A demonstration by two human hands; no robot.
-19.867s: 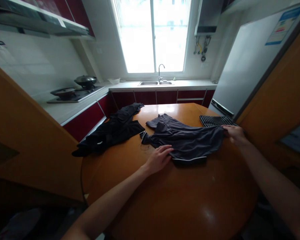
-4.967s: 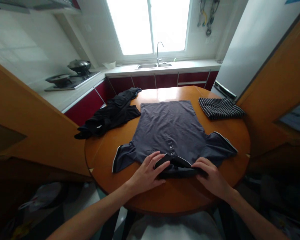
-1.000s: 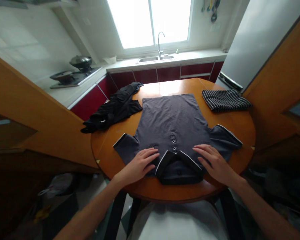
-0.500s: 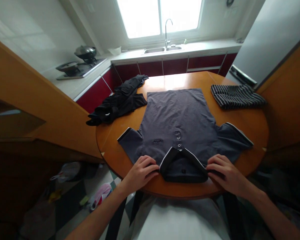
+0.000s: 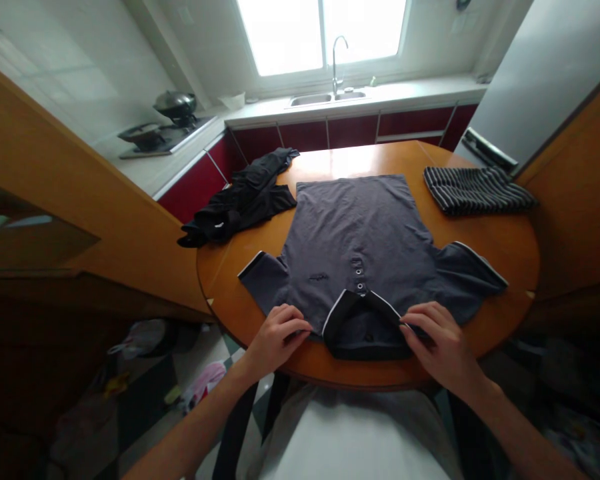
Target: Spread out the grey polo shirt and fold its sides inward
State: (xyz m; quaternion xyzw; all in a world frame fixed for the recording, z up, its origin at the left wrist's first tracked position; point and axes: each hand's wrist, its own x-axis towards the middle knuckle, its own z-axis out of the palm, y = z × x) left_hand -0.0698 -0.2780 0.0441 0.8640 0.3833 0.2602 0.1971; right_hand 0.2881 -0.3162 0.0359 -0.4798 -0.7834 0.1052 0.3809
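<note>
A dark grey polo shirt (image 5: 357, 227) lies spread face up, its hem at the far side and its black, white-edged collar (image 5: 337, 317) at the near table edge. My left hand (image 5: 280, 338) is at the shoulder edge just left of the collar, thumb and fingers closed on the cloth there. On the other side, my right hand (image 5: 439, 339) pinches the right edge of the collar between thumb and forefinger. Both short sleeves stick out to the sides, and two buttons show on the placket.
Rumpled black clothing (image 5: 250, 200) lies at the table's left. A folded striped garment (image 5: 477, 190) lies at the right. Under these is a round wooden table (image 5: 225, 283). Behind stand a counter with a sink (image 5: 310, 100) and a stove with pans (image 5: 173, 110).
My right hand has shifted inward, from the shoulder beside the collar onto the collar's right edge. My left hand has drawn slightly away from the collar, to the left. The shirt lies nearly unchanged.
</note>
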